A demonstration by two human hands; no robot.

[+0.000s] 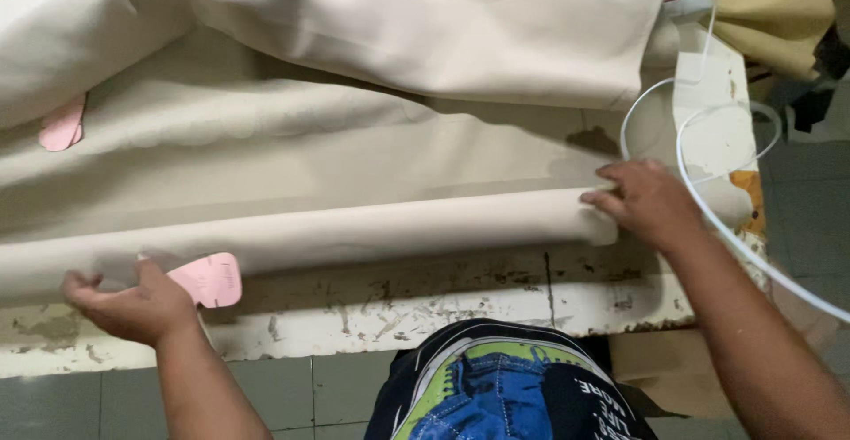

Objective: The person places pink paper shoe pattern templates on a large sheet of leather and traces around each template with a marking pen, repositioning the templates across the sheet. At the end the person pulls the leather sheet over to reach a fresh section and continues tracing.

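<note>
Here I see the rolled fold of beige fabric (354,232) lying lengthwise along the worn table edge (443,303), my left hand (133,303) pinching one end, my right hand (646,201) gripping the other.

place: tailoring workshop | signs: beige cloth (354,139) over worn, paint-chipped worktable (443,303) (pink paper pattern pieces (212,279) too)

I see a worn white desk (496,303) with chipped, stained paint along its near edge. Directly on it lies a long sheet of cream fabric (354,165), folded into a soft roll along the front. A pink paper pattern piece (211,279) rests at that fold, another (62,126) farther back left.
</note>
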